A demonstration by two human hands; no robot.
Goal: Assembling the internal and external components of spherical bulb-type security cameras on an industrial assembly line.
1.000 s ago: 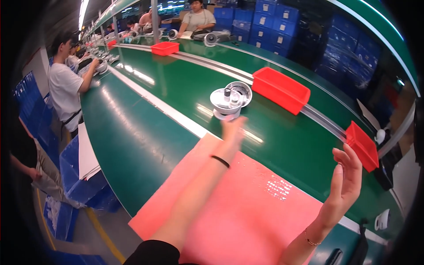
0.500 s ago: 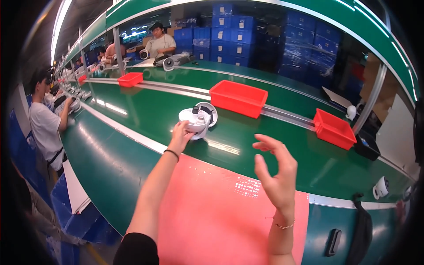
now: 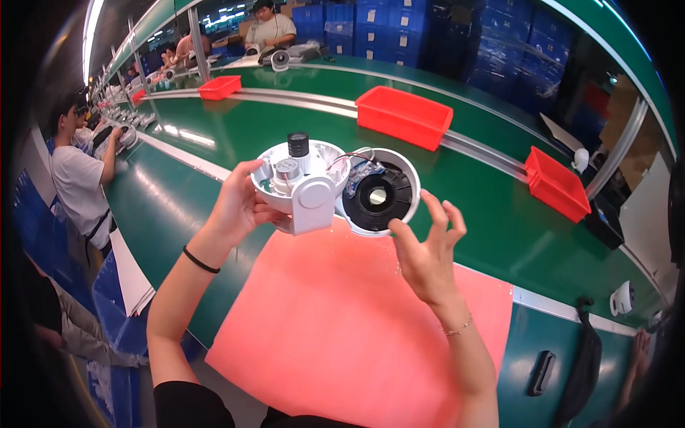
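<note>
A white security camera (image 3: 312,203) is held up over the pink mat, its round housing opened so the inside shows. In that half are a black lens barrel and a silvery round part. Thin wires run to a round white front section (image 3: 416,187) with a black ring and some electronics inside. My left hand (image 3: 239,203) is closed around the housing's left side, its fingers partly hidden underneath. My right hand (image 3: 428,250) has its thumb over the lower right rim of the front section and a fingertip against the outer edge; the other fingers are spread.
The pink mat (image 3: 342,321) lies before me on the green bench. Beyond runs a green conveyor (image 3: 300,118) with red bins (image 3: 403,118) along a metal rail. At right are another white camera (image 3: 622,298), a black oblong object (image 3: 542,372) and a black strap (image 3: 581,364). Co-workers stand left and across.
My left hand has lifted the camera from the conveyor and brought it closer, over the mat. My right hand has come in to the front section's rim. The view has shifted slightly.
</note>
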